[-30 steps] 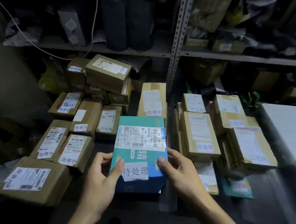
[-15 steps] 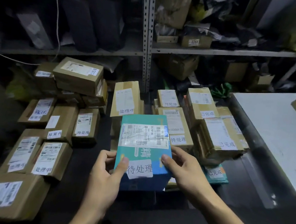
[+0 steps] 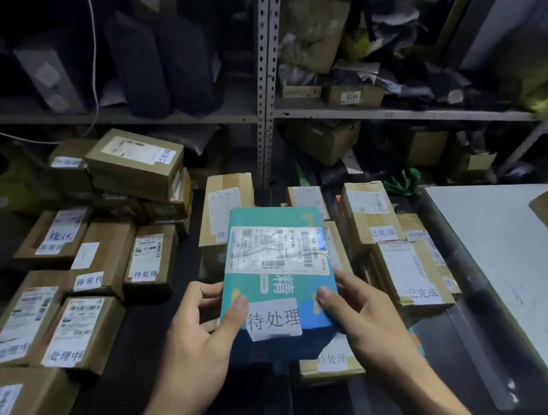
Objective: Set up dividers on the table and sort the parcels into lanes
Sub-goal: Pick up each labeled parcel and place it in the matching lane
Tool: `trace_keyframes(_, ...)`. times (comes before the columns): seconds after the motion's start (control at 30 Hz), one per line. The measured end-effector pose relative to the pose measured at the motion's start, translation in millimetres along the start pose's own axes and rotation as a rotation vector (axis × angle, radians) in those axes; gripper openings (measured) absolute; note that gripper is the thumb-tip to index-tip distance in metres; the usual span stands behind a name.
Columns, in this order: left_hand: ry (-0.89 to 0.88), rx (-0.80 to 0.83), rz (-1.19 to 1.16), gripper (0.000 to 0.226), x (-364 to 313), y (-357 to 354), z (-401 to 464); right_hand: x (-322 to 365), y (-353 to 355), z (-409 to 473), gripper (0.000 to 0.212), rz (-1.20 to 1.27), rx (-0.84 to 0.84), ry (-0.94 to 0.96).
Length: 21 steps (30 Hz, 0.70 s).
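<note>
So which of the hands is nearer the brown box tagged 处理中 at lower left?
Left. The left hand grips the teal parcel by its left edge, just right of that brown box. The right hand holds the parcel's far edge.

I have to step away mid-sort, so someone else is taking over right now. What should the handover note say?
Left hand and right hand: both grip the teal parcel, lifted above the dark table; its sticker reads 待处理.
Placed: brown boxes left with mixed stickers (异常件, 待处理, 处理中); boxes right marked 已完成; a 待处理 box lies under the teal parcel.
Done: many parcels grouped.
Left: set down the teal parcel, probably with the 待处理 ones. No dividers are clearly visible.
</note>
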State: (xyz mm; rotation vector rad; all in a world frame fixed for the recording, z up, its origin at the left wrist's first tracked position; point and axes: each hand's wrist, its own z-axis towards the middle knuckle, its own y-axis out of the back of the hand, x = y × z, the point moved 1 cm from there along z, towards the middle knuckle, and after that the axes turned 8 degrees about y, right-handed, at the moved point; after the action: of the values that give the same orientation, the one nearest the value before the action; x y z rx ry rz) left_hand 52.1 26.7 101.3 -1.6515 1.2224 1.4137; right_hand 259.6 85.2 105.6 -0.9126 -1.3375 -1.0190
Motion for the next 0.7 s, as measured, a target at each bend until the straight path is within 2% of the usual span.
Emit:
trace_keyframes(0.2,-0.069,0.035,0.016,0.013,-25.0,-26.1,49.4,18.5,21.2,46.8,0.031,-0.002,-0.101,-0.002)
trace_keyframes(0.27,-0.057,0.056,0.017,0.016,-30.7,-40.5,66.2,20.8,32.5,62.0,0.022,-0.02,-0.135,-0.012)
trace_keyframes(0.37,0.005,0.093,0.016,0.019,-34.5,-65.3,86.9,21.2,51.7,80.7,0.018,-0.025,-0.173,-0.062)
trace_keyframes(0.7,0.117,-0.042,0.028,0.02,-7.3,-130.3,97.4,-17.5,104.8,112.7,0.021,-0.098,-0.097,-0.193)
